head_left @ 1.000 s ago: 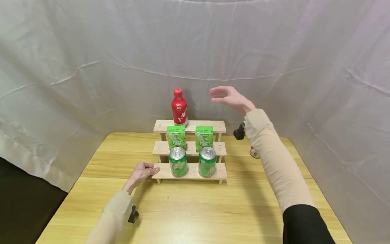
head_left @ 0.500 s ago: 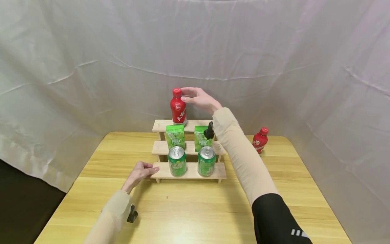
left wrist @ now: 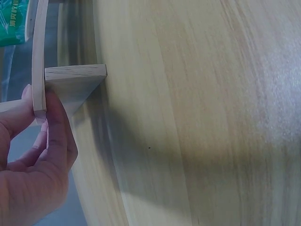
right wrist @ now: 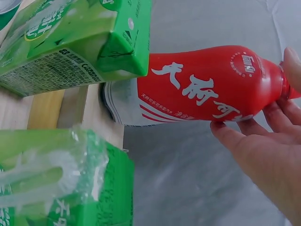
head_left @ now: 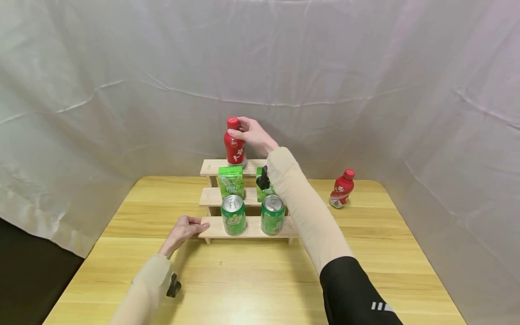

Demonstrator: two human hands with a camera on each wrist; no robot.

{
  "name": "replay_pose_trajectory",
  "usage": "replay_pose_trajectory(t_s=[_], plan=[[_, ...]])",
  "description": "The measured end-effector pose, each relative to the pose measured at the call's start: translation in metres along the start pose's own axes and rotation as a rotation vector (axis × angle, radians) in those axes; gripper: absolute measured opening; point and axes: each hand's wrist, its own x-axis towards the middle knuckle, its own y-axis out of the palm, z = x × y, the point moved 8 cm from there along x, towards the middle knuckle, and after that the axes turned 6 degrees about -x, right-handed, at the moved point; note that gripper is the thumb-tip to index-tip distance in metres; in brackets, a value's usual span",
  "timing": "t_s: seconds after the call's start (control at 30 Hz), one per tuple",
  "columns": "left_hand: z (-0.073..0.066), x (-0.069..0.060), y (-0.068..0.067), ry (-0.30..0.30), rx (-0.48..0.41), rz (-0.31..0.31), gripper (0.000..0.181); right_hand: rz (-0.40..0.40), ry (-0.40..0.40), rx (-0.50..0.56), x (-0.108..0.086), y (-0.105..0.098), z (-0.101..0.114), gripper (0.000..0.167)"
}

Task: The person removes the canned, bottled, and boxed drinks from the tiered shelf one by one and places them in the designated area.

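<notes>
In the head view a three-tier wooden shelf [head_left: 253, 227] stands on the table. My left hand [head_left: 183, 231] pinches the left end of its lowest board, thumb above and fingers beneath, as the left wrist view of the board [left wrist: 39, 56] confirms. On the top tier, at the left, a red plastic drink bottle [head_left: 234, 151] stands upright. My right hand [head_left: 255, 136] grips its neck, thumb in front and fingers behind. In the right wrist view the bottle [right wrist: 202, 87] has its base at the top board, and the fingers [right wrist: 263, 132] wrap the neck below the cap.
Two green drink cartons, the left one [head_left: 230, 183] and the right one [head_left: 264, 192], partly covered by my arm, stand on the middle tier. Below are two green cans [head_left: 233, 215]. Another red bottle [head_left: 341, 188] stands at the table's right. Grey cloth [head_left: 260, 67] hangs behind.
My right hand has moved left to the red bottle on the top tier and taken hold of its neck. The right-hand bottle has come out from behind my arm. My left hand stays put.
</notes>
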Motion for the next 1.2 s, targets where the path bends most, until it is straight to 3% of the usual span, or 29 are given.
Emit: replay_pose_trajectory(t_s=[0.33, 0.67, 1.2], plan=[[0.0, -0.002, 0.001, -0.014, 0.009, -0.004, 0.032, -0.091, 0.008, -0.059, 0.001, -0.002, 0.003, 0.04], [-0.001, -0.001, 0.004, -0.011, 0.001, 0.001, 0.03, -0.161, -0.04, -0.135, -0.005, -0.01, 0.008, 0.037], [0.001, -0.001, 0.004, -0.007, 0.023, -0.006, 0.034, -0.271, -0.098, -0.151, -0.027, -0.054, 0.025, 0.041]])
